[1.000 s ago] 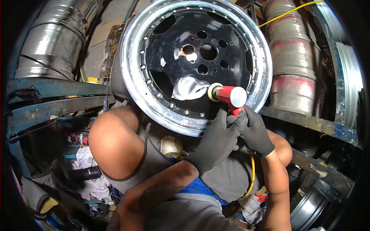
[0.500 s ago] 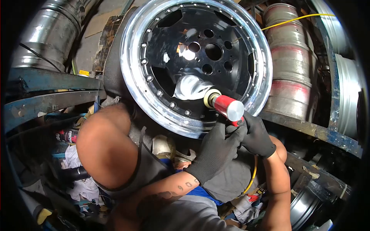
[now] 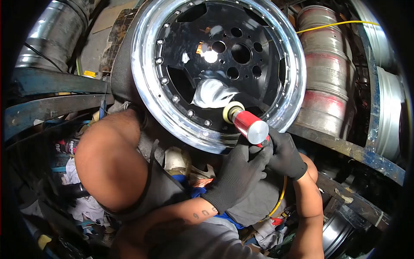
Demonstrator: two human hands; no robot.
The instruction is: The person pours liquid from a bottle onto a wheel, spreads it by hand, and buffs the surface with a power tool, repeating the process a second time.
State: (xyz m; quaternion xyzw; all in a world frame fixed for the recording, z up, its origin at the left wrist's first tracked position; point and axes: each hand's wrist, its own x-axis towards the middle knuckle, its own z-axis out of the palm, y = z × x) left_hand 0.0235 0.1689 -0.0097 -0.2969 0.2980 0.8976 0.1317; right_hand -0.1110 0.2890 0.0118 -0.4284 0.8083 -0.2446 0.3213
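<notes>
A black wheel with a shiny chrome lip [image 3: 146, 82] fills the upper middle of the view, with studs around its face. A small red polisher [image 3: 251, 126] has its pale round pad [image 3: 233, 111] on the lower part of the black face, close to a white smear of compound [image 3: 211, 93]. My gloved left hand [image 3: 238, 175] is closed about the polisher's grip from the left. From the right, my gloved right hand [image 3: 285, 156] wraps the same grip, which the fingers mostly hide. A yellow air hose [image 3: 280, 198] runs down below my hands.
Stacked bare metal wheel barrels [image 3: 323, 69] stand to the right behind a blue metal rail [image 3: 358, 151]. Blue steel bars [image 3: 60, 86] cross the left side. Rags [image 3: 86, 209] and a dark bottle [image 3: 67, 146] lie at lower left, beside my knee [image 3: 112, 159].
The polisher and both hands have shifted slightly left, with the pad a little farther from the white smear. The camera view has moved slightly.
</notes>
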